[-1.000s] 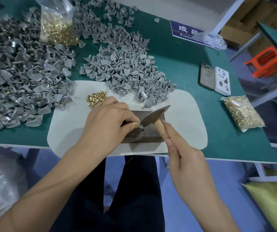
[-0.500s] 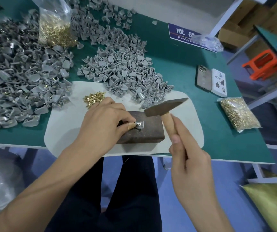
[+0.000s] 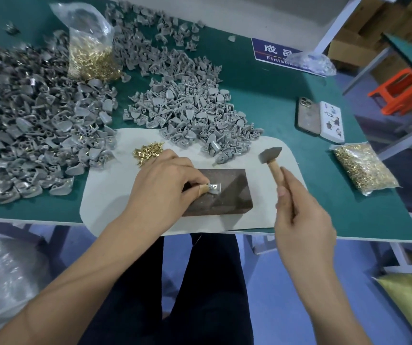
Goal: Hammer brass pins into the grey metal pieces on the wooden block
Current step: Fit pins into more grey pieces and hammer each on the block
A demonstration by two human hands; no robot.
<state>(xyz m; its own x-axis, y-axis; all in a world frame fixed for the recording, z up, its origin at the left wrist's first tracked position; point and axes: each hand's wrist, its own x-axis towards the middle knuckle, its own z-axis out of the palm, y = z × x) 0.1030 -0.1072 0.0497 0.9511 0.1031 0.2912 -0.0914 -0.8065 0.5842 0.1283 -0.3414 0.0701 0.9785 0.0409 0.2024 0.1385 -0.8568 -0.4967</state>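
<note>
On the worktop (image 3: 262, 78), head view: green surface carrying a pale mat (image 3: 115, 192), with the wooden block (image 3: 227, 192) set on the mat near the front edge.
Task piece: one grey metal piece (image 3: 214, 189) lies on the block's top face, towards its left side; whether a brass pin sits in it cannot be told.
Left hand (image 3: 160, 188): fingers and thumb curled, pinching the piece at its left edge and steadying it on the block; one fingertip wears a tan wrap.
Right hand (image 3: 304, 220): fingers wrapped round the wooden handle of the hammer (image 3: 270, 155), whose head is raised clear of the block, up and to the right of the piece.
Step in hand (judgement): a strike on the pin. Done well, the blow falls straight down on the pin head, short and controlled, with the pinching fingertips kept to the side of the hammer's path and the piece flat on the block.
Risk (judgement): an angled blow may bend the pin or kick the piece loose.
Counts: one block, one hammer, one piece on the block.
Loose brass pins (image 3: 147, 153): one small heap on the mat, too many to count.
Bags of pins: two, one at far left (image 3: 90, 56), one at right (image 3: 364, 168).
Grey pieces: two large heaps, left (image 3: 30, 128) and centre (image 3: 190, 113), uncountable.
</note>
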